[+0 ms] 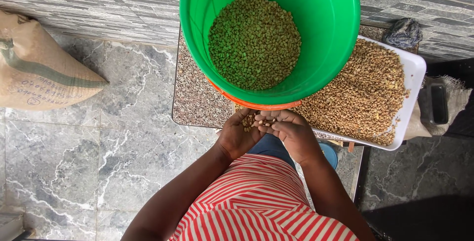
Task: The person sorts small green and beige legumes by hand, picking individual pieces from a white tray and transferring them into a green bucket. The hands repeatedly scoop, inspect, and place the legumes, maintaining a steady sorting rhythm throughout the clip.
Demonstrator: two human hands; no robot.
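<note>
At the upper left of the frame a tan woven sack (37, 66) with a green stripe is lying on the grey marbled floor (98, 162), its contents hidden. Moving right, a speckled stone table (197, 98) is carrying a green plastic bucket (335, 29) at the top centre; the bucket is round, smooth and glossy, with an orange rim showing under its near edge, and it is holding a layer of small oval beans (254, 41) that are looking green inside it. Just below the bucket, at the centre of the frame, the left hand (239, 135) is lying cupped and half open, palm up, cradling a small heap of pale beans (249, 121). The right hand (291, 132) is touching it on the right, fingers curled loosely over a few more beans, neither hand closing tightly. Both hands are hovering at the table's near edge, above a red-and-white striped shirt (256, 196). To the right, a white rectangular tray (414, 68) is sitting partly under the bucket, filled with a rough spread of tan beans (360, 93). At the far upper right a dark crumpled bag (404, 33) is resting beside the tray.
</note>
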